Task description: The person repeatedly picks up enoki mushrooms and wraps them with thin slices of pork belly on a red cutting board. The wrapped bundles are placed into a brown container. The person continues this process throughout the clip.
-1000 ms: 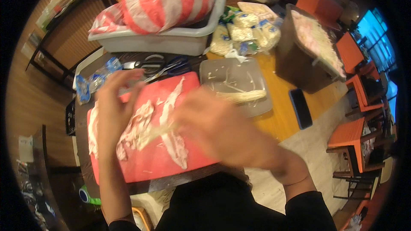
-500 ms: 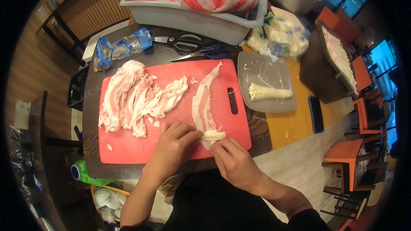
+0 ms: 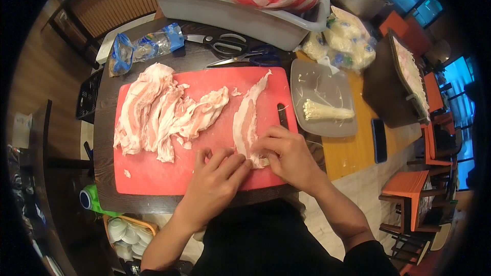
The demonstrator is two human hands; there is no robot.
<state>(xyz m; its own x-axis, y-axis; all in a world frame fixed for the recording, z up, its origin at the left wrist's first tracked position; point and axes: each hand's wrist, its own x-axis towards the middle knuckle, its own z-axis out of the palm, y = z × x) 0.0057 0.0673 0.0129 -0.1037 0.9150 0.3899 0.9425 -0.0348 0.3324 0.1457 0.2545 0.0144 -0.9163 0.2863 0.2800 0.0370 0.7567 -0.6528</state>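
Observation:
A long strip of raw, fatty sliced meat (image 3: 246,117) lies lengthwise on the red cutting board (image 3: 169,179). At its near end, a small bundle of enoki mushrooms (image 3: 264,162) shows only in part between my hands. My left hand (image 3: 217,179) presses its curled fingertips on the left end of that bundle. From the right, my right hand (image 3: 292,157) pinches the strip's near end over the mushrooms. A heap of similar meat slices (image 3: 158,112) covers the board's left half. Another enoki bundle (image 3: 327,111) rests on a grey tray (image 3: 332,129) to the right.
Two pairs of scissors (image 3: 225,44) and a torn plastic package (image 3: 153,46) lie behind the board. A grey tub (image 3: 230,18) with striped bags stands at the back. Bagged enoki (image 3: 342,43), a dark bin (image 3: 388,87) and a phone (image 3: 378,140) are at the right.
My right hand has moved up and over the bundle, and the strip's near end now covers most of the mushrooms. My left hand stays at the bundle's left end.

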